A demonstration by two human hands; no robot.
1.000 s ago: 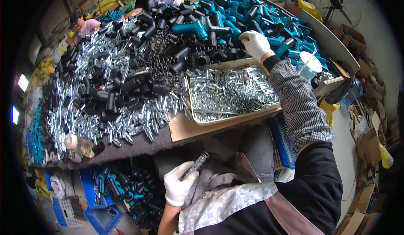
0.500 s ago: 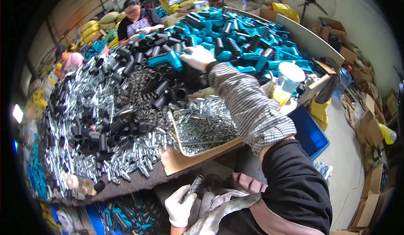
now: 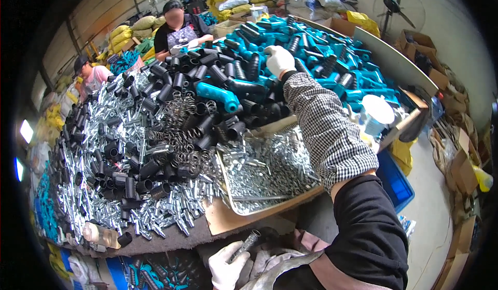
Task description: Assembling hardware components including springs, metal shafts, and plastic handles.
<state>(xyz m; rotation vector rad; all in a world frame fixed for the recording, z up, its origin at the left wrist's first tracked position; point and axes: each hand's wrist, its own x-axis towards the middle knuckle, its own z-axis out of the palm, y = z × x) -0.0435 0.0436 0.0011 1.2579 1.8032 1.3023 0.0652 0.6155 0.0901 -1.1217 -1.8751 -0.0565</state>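
My left hand (image 3: 227, 266), in a white glove, is low in front of me, closed round a metal rod with a coil spring (image 3: 246, 244) on it; the rod tilts up to the right. With the right arm stretched across the table, my right hand (image 3: 280, 60), also gloved, is at the heap of teal plastic housings (image 3: 358, 82). Its fingers curl down; whatever they hold, if anything, is hidden. Black ribbed sleeves (image 3: 253, 67) lie just left of it. Nearer to me, one teal housing (image 3: 215, 94) rests on black tubes (image 3: 248, 87).
A tray of small metal parts (image 3: 226, 183) stands at the near table edge. Loose springs (image 3: 179, 108) and metal rods (image 3: 93, 170) cover the left side. A white tub (image 3: 377, 109) and a blue crate (image 3: 397, 183) are at right. Two people work across the table.
My right hand has moved away from beside the lone teal housing, farther and to the right. My left hand still holds the rod with spring. The whole view has shifted slightly.
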